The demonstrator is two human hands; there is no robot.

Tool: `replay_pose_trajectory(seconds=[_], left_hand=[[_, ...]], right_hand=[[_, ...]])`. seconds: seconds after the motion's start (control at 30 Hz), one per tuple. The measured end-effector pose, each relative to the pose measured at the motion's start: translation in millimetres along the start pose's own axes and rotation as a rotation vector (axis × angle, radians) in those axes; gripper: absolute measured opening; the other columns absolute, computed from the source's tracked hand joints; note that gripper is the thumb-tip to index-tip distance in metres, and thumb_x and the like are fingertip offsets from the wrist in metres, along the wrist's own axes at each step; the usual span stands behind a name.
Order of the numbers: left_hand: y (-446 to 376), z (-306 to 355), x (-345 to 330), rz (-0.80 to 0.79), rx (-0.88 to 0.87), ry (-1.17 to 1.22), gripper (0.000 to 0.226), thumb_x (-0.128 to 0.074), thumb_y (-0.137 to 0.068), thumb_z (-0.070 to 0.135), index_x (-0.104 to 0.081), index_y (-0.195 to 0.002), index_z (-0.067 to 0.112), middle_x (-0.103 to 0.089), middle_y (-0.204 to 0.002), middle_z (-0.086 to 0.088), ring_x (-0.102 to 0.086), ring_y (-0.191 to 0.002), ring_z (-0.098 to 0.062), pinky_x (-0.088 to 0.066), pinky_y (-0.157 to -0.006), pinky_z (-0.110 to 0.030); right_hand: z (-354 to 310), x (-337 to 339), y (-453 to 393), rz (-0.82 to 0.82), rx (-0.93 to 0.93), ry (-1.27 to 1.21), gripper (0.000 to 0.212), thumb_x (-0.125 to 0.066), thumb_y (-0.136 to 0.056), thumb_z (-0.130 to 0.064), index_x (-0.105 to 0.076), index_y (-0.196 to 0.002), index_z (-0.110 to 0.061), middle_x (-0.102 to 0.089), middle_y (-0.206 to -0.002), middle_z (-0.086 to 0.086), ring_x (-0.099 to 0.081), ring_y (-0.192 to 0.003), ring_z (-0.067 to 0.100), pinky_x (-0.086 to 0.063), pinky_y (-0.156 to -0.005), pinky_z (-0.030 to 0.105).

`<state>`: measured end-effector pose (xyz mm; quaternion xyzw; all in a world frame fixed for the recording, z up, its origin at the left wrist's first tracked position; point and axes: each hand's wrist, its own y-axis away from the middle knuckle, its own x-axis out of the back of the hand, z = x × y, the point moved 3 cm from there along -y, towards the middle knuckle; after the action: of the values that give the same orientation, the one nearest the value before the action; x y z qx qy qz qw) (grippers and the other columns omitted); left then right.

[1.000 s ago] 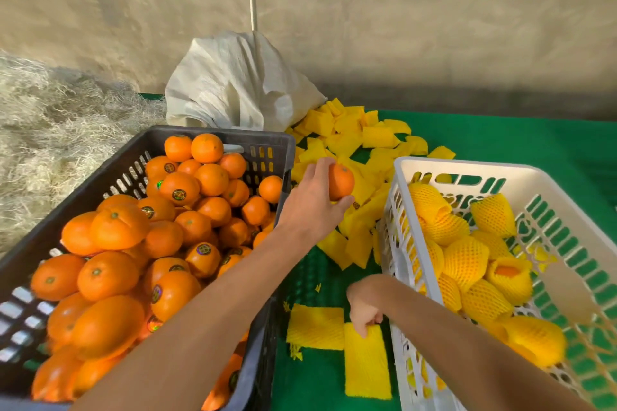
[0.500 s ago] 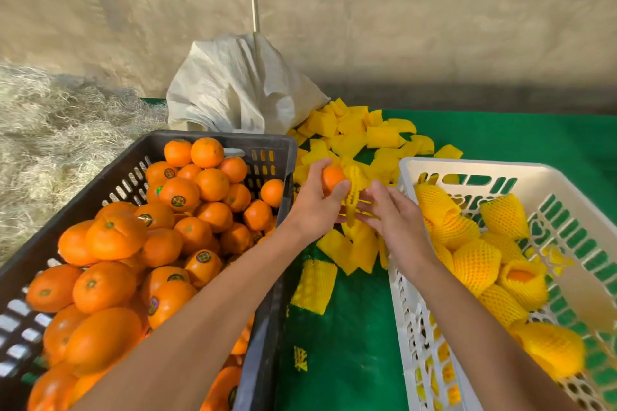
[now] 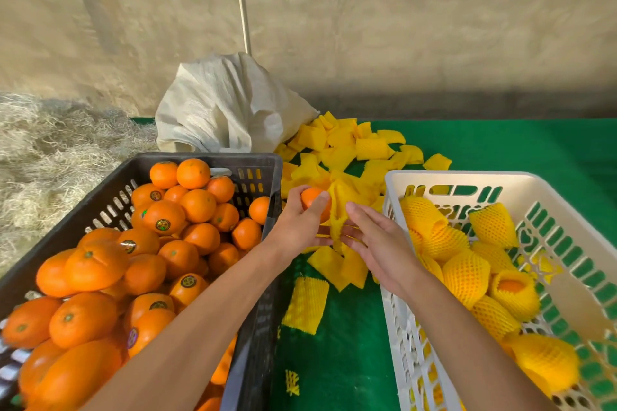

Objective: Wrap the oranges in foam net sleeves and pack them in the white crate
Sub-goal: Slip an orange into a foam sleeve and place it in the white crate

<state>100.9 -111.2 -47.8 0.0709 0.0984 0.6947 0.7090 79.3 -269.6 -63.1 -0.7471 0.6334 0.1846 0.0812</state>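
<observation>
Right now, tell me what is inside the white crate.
The white crate holds oranges wrapped in yellow foam nets; one net's open top shows orange fruit. Whatever lies beneath them is covered.

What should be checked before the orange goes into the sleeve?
1. Orange held firmly by left hand: ok.
2. Sleeve held by right hand: ok, fingers thread through it.
3. Sleeve mouth opened wide enough for the orange: cannot tell.
4. Orange lined up beside the sleeve: ok, they touch.
5. Room in the white crate: ok, bare floor shows at the far end.
6. Spare sleeves near: ok, a pile lies behind.
</observation>
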Motion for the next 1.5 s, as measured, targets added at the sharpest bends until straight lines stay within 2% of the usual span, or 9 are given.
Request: replay_pose_trajectory(seconds=[0.13, 0.23, 0.5, 0.7, 0.83, 0.93, 1.03, 1.23, 1.5], left_hand=[[2, 0, -2, -0.064, 0.003, -0.036, 0.085, -0.078, -0.082, 0.059, -0.027, -0.145, 0.033, -0.052, -0.130, -0.005, -0.068, -0.111, -0.027, -0.064, -0.080, -0.043], [4, -3, -2, -0.072, -0.036, -0.138, 0.079, -0.081, -0.086, 0.046, -0.027, -0.142, 0.033, -0.053, -0.120, -0.002, -0.066, -0.106, -0.020, -0.065, -0.075, -0.037], [3, -6, -2, -0.039, -0.131, -0.305, 0.071, -0.084, -0.081, 0.010, -0.040, -0.133, 0.031, -0.048, -0.122, -0.005, -0.063, -0.099, -0.028, -0.065, -0.073, -0.040], [2, -5, 3, 0.202, -0.081, -0.532, 0.082, -0.086, -0.074, 0.049, -0.023, -0.124, 0.033, -0.026, -0.124, 0.000, -0.045, -0.090, -0.012, -0.048, -0.068, -0.027], [4, -2, 4, 0.184, -0.040, -0.424, 0.067, -0.059, -0.077, 0.061, -0.027, -0.126, 0.028, -0.029, -0.127, -0.002, -0.050, -0.106, -0.024, -0.054, -0.097, -0.051], [1, -1, 3, 0.173, 0.022, -0.317, 0.038, -0.045, -0.103, 0.042, -0.035, -0.133, 0.020, -0.042, -0.129, -0.013, -0.057, -0.101, -0.031, -0.056, -0.079, -0.043], [5, -3, -9, 0.009, 0.187, 0.061, 0.035, -0.037, -0.109, 0.026, -0.049, -0.134, 0.004, -0.059, -0.111, -0.021, -0.056, -0.080, -0.031, -0.048, -0.058, -0.035], [22, 9, -9, -0.348, 0.335, 0.407, 0.039, -0.036, -0.091, 0.023, -0.059, -0.119, 0.007, -0.066, -0.103, -0.022, -0.058, -0.075, -0.033, -0.040, -0.066, -0.035], [23, 17, -7, -0.388, 0.259, 0.605, 0.036, -0.033, -0.089, 0.031, -0.058, -0.103, 0.010, -0.062, -0.100, -0.012, -0.050, -0.079, -0.024, -0.035, -0.069, -0.033]], right_hand=[[-4, 3, 1, 0.115, 0.145, 0.347, 0.019, -0.068, -0.097, -0.019, -0.077, -0.114, -0.022, -0.078, -0.107, -0.004, -0.073, -0.100, 0.014, -0.059, -0.092, 0.037], [-1, -3, 5, 0.162, 0.232, 0.597, 0.016, -0.072, -0.092, -0.033, -0.077, -0.107, -0.029, -0.077, -0.098, -0.016, -0.072, -0.094, 0.005, -0.061, -0.086, 0.035], [1, 6, -1, 0.252, 0.118, 0.430, 0.027, -0.066, -0.096, -0.017, -0.063, -0.077, 0.002, -0.065, -0.082, 0.020, -0.066, -0.085, 0.038, -0.063, -0.084, 0.049], [-4, 6, -2, 0.301, 0.116, 0.124, 0.027, -0.058, -0.101, -0.018, -0.062, -0.093, 0.007, -0.066, -0.086, 0.017, -0.061, -0.082, 0.027, -0.056, -0.083, 0.045], [-9, -5, 2, 0.168, -0.038, -0.389, 0.021, -0.057, -0.101, -0.007, -0.066, -0.120, -0.002, -0.075, -0.115, 0.018, -0.074, -0.104, 0.027, -0.061, -0.085, 0.039], [-5, -16, 4, 0.112, -0.187, -0.558, 0.026, -0.057, -0.101, -0.008, -0.062, -0.127, -0.005, -0.072, -0.123, 0.019, -0.075, -0.101, 0.026, -0.064, -0.078, 0.038], [-4, -20, 4, 0.102, -0.231, -0.554, 0.026, -0.058, -0.102, -0.013, -0.063, -0.127, -0.006, -0.074, -0.119, 0.017, -0.076, -0.098, 0.025, -0.065, -0.077, 0.036], [-9, -4, -4, 0.245, -0.152, -0.365, 0.016, -0.065, -0.097, -0.019, -0.070, -0.108, -0.010, -0.074, -0.110, 0.016, -0.072, -0.093, 0.026, -0.058, -0.074, 0.037], [-1, -3, -7, 0.199, -0.158, -0.463, 0.022, -0.048, -0.106, -0.006, -0.069, -0.113, -0.011, -0.079, -0.102, 0.009, -0.078, -0.084, 0.015, -0.060, -0.062, 0.025]])
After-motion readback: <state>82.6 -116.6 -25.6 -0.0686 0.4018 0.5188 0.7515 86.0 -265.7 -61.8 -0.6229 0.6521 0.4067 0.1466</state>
